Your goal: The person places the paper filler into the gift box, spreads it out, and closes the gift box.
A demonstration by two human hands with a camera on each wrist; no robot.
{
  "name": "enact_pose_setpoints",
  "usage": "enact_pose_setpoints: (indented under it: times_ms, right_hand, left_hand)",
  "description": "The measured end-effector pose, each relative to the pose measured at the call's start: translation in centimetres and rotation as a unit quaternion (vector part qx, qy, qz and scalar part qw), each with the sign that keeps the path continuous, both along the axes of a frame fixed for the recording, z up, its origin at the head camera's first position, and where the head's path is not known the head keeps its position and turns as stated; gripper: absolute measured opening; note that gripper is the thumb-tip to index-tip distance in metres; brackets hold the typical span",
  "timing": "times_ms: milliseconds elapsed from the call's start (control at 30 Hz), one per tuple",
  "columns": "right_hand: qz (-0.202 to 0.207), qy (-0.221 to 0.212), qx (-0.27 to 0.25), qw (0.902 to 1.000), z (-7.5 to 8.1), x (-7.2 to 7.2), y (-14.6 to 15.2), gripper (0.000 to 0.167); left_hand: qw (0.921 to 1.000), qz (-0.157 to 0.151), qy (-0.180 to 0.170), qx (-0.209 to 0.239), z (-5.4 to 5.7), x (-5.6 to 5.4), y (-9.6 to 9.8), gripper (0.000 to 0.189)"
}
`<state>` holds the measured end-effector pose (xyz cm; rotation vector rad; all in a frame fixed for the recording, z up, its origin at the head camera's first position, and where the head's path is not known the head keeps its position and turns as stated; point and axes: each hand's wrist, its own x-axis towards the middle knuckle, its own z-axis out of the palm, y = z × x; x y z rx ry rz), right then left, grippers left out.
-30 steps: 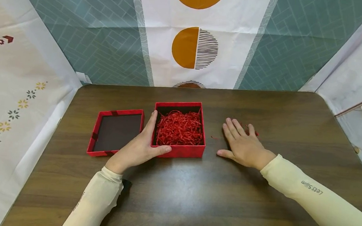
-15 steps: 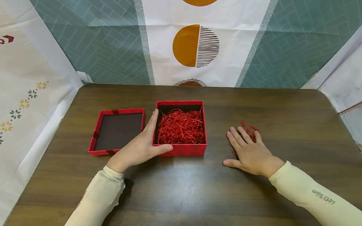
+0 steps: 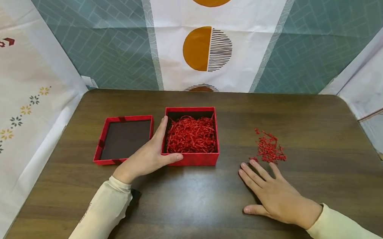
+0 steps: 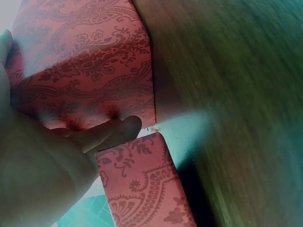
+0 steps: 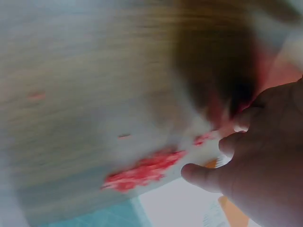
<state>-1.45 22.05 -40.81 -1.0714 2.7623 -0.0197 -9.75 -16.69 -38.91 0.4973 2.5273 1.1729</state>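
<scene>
Left hand (image 3: 145, 161) at near-left corner of the red gift box (image 3: 193, 160): thumb along the front wall, other fingers laid along the left side, fairly straight, pressing rather than wrapped round it. Its fingertips are partly masked in the head view (left wrist view shows them against the paisley-patterned side). Box floor hidden under red crinkle-paper shreds (image 3: 191, 134). Lid (image 3: 125, 138) lies inside-up just left of the box, its near-right corner covered by the left hand. Dark item (image 3: 135, 198) mostly behind the left sleeve (image 3: 99, 208), can't identify. Right sleeve (image 3: 348, 237) cut off by the frame edge, as is the near side of the wooden table (image 3: 200, 219).

Right hand (image 3: 278, 195) holds nothing, fingers spread, palm down low over the table; fingertips right at the loose red shreds (image 3: 269, 147), contact can't be told (right wrist view badly smeared).

Versus half a second ago: right hand pulled back toward the person, uncovering most of the loose pile; left hand, box and lid unchanged.
</scene>
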Motion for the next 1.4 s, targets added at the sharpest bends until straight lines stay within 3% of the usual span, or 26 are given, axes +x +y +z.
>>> enact_pose_setpoints:
  times_ms: [100,367,633,900,1033,1300,1400]
  right_hand:
    - [-0.011,0.008,0.013,0.9998,-0.5,-0.8,1.0,0.094]
    - [-0.064,-0.007,0.01,0.9979,-1.1,-5.4,2.5,0.096]
    - [-0.147,-0.08,-0.047,0.9848,0.8,-7.2,2.1,0.096]
    - [-0.151,-0.09,-0.027,0.9841,1.2,-11.5,1.6,0.09]
    - [-0.159,-0.101,-0.008,0.982,1.2,-11.7,2.1,0.089]
    - [-0.163,-0.118,0.003,0.9795,2.3,-9.6,3.7,0.091]
    - [-0.178,-0.128,-0.008,0.9756,2.7,-9.5,4.3,0.09]
  left_hand:
    - [1.0,0.002,-0.004,0.001,0.0,0.0,0.0,0.119]
    - [1.0,0.003,-0.006,0.002,-0.3,0.2,0.0,0.12]
    - [1.0,-0.002,-0.002,0.002,-0.1,0.1,0.2,0.119]
    - [0.9999,0.007,-0.009,0.003,-0.2,0.3,-0.1,0.12]
    - [1.0,0.003,-0.007,0.005,-0.2,0.2,0.0,0.12]
    - [1.0,0.003,0.001,-0.003,0.2,0.0,0.0,0.119]
    - [1.0,0.005,-0.001,-0.003,0.2,0.1,0.0,0.119]
